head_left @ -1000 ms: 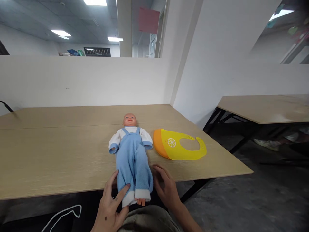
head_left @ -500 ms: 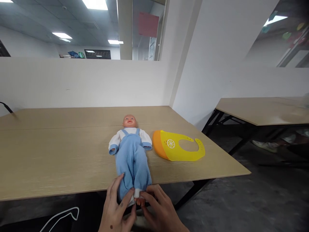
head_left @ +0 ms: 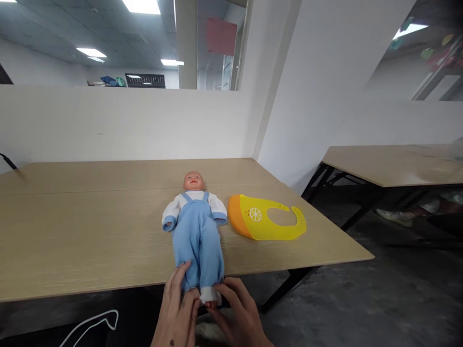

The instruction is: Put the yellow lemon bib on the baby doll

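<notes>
Behind the near table (head_left: 90, 231) rose a white wall (head_left: 162, 125) with a wide window (head_left: 119, 33), while to that table's right a second table (head_left: 390, 164) stood on grey floor (head_left: 343, 299).

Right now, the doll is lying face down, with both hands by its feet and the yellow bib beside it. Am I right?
Not quite: the doll is lying face up, as the head view shows. The left hand and right hand are by its feet, and the yellow bib is beside it.
</notes>
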The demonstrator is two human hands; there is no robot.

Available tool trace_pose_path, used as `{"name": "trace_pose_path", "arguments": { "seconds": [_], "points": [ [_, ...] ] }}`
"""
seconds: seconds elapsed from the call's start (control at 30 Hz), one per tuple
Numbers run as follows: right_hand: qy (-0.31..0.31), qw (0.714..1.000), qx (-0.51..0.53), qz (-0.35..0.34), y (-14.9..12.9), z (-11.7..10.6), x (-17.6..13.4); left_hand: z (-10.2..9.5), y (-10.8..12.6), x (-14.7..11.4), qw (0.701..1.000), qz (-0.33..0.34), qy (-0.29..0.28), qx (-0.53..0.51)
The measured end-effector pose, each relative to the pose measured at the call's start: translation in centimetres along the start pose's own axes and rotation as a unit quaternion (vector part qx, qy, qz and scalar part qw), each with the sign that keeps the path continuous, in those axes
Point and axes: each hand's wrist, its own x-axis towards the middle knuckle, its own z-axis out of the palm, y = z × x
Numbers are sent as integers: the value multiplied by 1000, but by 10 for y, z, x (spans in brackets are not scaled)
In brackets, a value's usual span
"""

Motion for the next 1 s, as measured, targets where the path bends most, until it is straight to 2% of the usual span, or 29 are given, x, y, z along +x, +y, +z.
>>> {"name": "trace_pose_path", "arguments": {
  "seconds": [0.1,0.17,0.33,0.5,0.57,0.7,0.83,1.0],
  "points": [
    [15,1000,6,14,0,0,-1,-1,-6,-8,1000,23,-5,15],
    [14,1000,14,20,-1,0,-1,6,-9,-17,999,30,10,31],
    [15,999,32,28,-5,-1,2,26,-12,-34,995,-28,62,70],
    [13,999,24,21,-3,2,0,10,-11,-23,994,90,60,30],
    [2,1000,12,12,0,4,-2,4,-12,-20,993,107,58,12],
    [-4,1000,-7,-20,4,7,-4,9,-21,-24,995,89,42,-12],
    [-12,999,-4,-33,5,7,-2,19,-26,-27,996,60,51,-43],
    [-5,1000,16,-23,4,10,4,14,-24,-18,996,47,42,-58]
  ]
}}
